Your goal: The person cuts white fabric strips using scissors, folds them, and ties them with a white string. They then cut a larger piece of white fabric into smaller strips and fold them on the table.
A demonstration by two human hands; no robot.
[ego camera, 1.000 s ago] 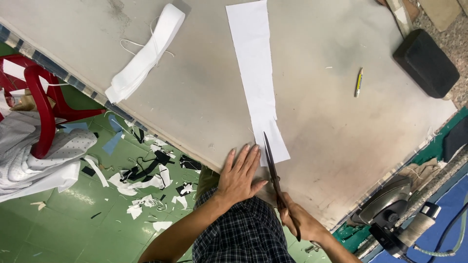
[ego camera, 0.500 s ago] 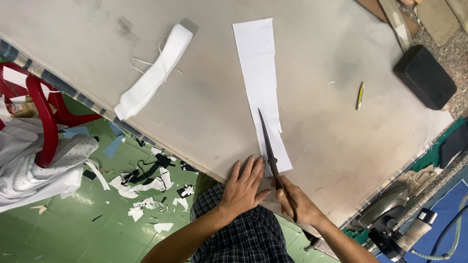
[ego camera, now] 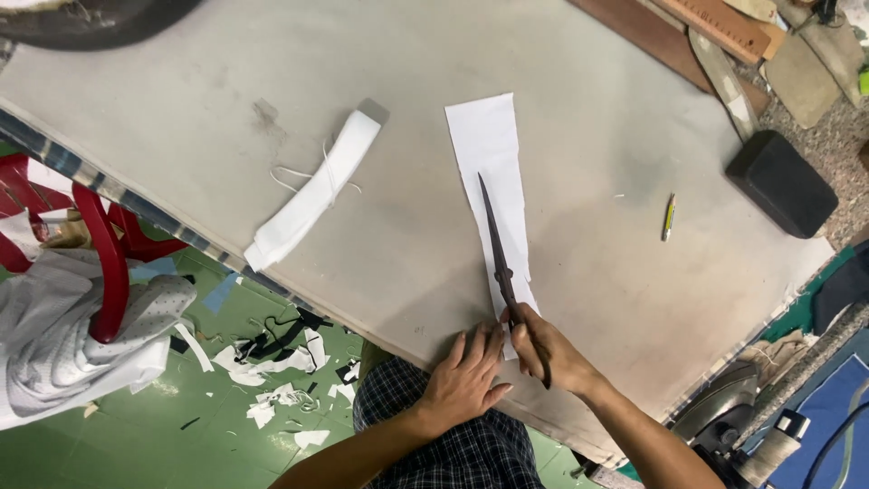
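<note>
Head camera looks down on our two hands at the near edge of the table (ego camera: 226, 145). Our right hand (ego camera: 548, 351) is closed around the handles of the long dark scissors (ego camera: 501, 263), and the blades lie along the white strip of fabric (ego camera: 493, 172), pointing away from us. Our left hand (ego camera: 466, 380) lies flat with fingers spread, just beside the near end of the strip. A folded white band (ego camera: 312, 195) lies to the left, a pencil (ego camera: 668, 217) and a black block (ego camera: 780, 184) to the right.
</note>
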